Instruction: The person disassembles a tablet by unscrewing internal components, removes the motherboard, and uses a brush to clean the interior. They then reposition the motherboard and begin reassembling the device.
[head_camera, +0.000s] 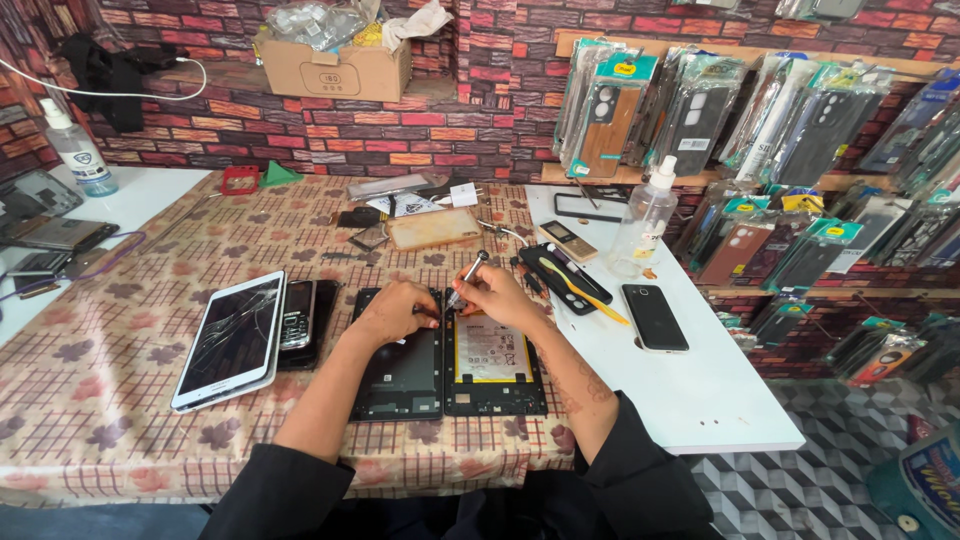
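Observation:
An opened tablet lies in two halves on the patterned tablecloth. The left half (400, 375) is a dark panel; the right half (495, 360) shows a pale battery in a black frame. My left hand (395, 310) rests on the top edge of the dark panel, fingers pressing down. My right hand (497, 292) holds a thin metal tool (467, 275), a screwdriver or tweezers, angled down with its tip at the top seam between the two halves.
A white tablet with a cracked screen (232, 338) and a small keypad phone (297, 315) lie to the left. A black smartphone (654, 317), a tool case (565, 275) and a spray bottle (645, 220) sit on the white table at right. Phone cases hang on the wall (780, 120).

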